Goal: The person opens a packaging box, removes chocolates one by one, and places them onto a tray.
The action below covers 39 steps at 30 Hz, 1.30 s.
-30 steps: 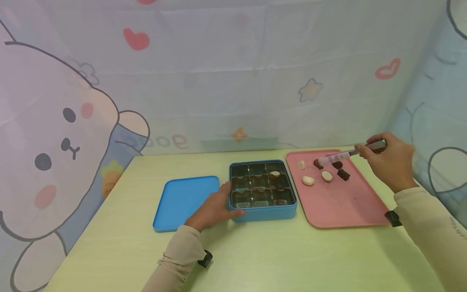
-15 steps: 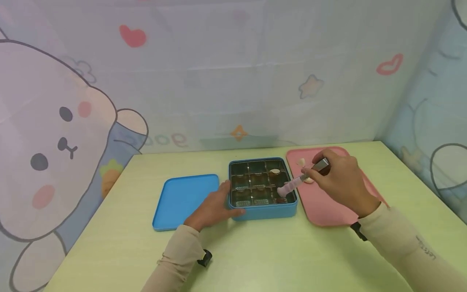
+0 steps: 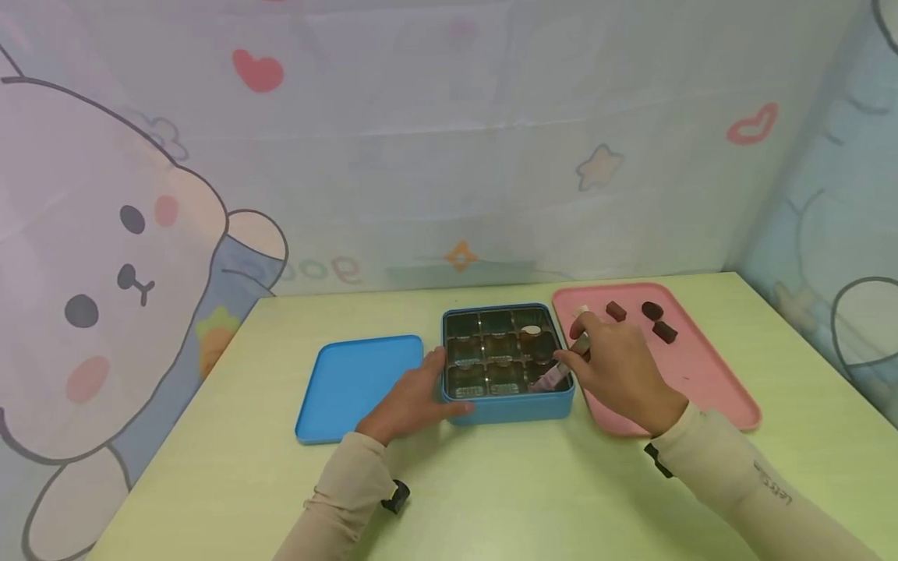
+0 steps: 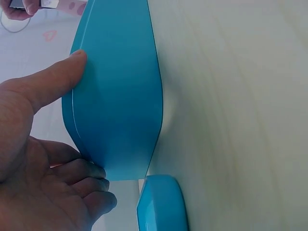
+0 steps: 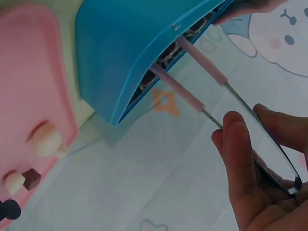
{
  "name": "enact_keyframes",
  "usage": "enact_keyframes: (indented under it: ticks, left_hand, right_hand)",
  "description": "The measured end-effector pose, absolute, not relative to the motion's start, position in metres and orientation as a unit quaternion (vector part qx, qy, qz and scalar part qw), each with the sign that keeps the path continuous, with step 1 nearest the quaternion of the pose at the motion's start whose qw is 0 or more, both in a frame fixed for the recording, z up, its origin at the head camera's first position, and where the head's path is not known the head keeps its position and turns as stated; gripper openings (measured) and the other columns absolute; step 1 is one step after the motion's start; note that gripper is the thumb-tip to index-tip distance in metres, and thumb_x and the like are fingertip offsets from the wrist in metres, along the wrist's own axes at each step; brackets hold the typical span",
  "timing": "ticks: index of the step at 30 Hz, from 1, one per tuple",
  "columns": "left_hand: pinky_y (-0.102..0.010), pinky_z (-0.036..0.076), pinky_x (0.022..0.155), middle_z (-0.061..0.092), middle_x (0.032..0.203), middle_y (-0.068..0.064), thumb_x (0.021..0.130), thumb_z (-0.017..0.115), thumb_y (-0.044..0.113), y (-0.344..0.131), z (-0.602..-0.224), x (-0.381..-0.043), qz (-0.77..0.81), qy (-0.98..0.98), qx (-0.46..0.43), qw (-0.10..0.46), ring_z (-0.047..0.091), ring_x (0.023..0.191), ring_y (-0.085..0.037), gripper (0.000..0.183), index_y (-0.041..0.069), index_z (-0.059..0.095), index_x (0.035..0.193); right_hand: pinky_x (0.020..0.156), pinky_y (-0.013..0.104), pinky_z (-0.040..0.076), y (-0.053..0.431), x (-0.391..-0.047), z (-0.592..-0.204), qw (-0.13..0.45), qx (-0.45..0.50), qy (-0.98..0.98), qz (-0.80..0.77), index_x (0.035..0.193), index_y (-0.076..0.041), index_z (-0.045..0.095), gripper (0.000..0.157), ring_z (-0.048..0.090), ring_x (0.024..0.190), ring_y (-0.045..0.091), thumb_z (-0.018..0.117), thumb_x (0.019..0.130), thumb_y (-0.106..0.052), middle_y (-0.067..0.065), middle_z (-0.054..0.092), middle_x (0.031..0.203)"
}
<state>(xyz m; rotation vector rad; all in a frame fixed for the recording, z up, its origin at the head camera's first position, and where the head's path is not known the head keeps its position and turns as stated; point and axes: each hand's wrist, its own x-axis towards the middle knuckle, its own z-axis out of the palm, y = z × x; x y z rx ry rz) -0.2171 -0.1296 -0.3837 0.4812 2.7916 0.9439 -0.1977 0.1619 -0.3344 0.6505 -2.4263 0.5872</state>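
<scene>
1. The left hand (image 3: 414, 396) rests on the blue box (image 3: 508, 411), thumb along its near wall and fingers against its left side, spread across the corner.
2. The right hand (image 3: 624, 370) pinches a pair of tongs (image 3: 553, 377) between thumb and fingers. Their two pink-sleeved arms stand apart, with the tips down in the box's nearest right-hand compartment; whether they grip anything there is hidden.
3. The box sits open on the table (image 3: 491, 499), divided three by three; a white piece (image 3: 531, 329) lies in the far right compartment.
4. A flat blue lid (image 3: 359, 387) lies left of the box.
5. Right of the box is a pink tray (image 3: 701, 389) — on it a brown block (image 3: 616, 311), a dark round piece (image 3: 652, 311), a dark block (image 3: 664, 332) and pale pieces (image 5: 46, 139).
</scene>
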Motion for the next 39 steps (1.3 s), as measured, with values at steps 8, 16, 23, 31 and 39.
enact_keyframes:
  ticks: [8,16,23,31,39]
  left_hand:
    - [-0.054,0.029,0.124,0.014,0.17,-0.015,0.087,0.078,0.043,-0.127,-0.383,-0.216,0.318,0.932,0.155,0.084,0.017,0.157,-0.033,0.104,0.007,0.016,0.162]
    - [-0.053,0.027,0.125,0.012,0.17,-0.015,0.087,0.077,0.045,-0.129,-0.382,-0.215,0.317,0.933,0.147,0.087,0.016,0.158,-0.033,0.107,0.006,0.012,0.162]
    - [-0.054,0.028,0.124,0.012,0.17,-0.016,0.087,0.078,0.043,-0.128,-0.38,-0.216,0.317,0.932,0.154,0.083,0.016,0.157,-0.034,0.105,0.006,0.014,0.162]
    - [-0.053,0.027,0.125,0.012,0.17,-0.016,0.087,0.077,0.044,-0.128,-0.38,-0.216,0.313,0.934,0.153,0.084,0.016,0.157,-0.033,0.106,0.004,0.013,0.161]
    - [-0.053,0.028,0.124,0.011,0.17,-0.016,0.087,0.077,0.045,-0.129,-0.383,-0.216,0.315,0.933,0.154,0.086,0.015,0.158,-0.033,0.106,0.004,0.013,0.161]
  right_hand:
    - [0.06,0.04,0.06,0.166,-0.192,-0.337,0.274,0.217,-0.896,0.273,0.09,0.002,0.063,0.021,0.074,0.061,0.021,0.081,0.082,-0.005,0.015,0.075,0.072]
    - [0.057,0.021,0.054,0.176,-0.181,-0.318,0.328,0.207,-0.869,0.306,0.09,-0.001,0.065,0.022,0.072,0.058,0.018,0.084,0.079,-0.003,0.01,0.075,0.071]
    - [0.058,0.001,0.045,0.2,-0.171,-0.297,0.396,0.195,-0.839,0.319,0.086,0.003,0.066,0.023,0.065,0.057,-0.009,0.085,0.073,0.004,0.015,0.076,0.073]
    - [0.055,0.0,0.043,0.234,-0.174,-0.305,0.405,0.139,-0.83,0.357,0.087,0.007,0.066,0.023,0.049,0.061,-0.031,0.085,0.074,0.004,0.024,0.072,0.068]
    - [0.049,0.002,0.041,0.255,-0.188,-0.341,0.39,0.07,-0.843,0.363,0.092,0.006,0.066,0.022,0.047,0.057,-0.031,0.082,0.08,-0.003,0.025,0.073,0.07]
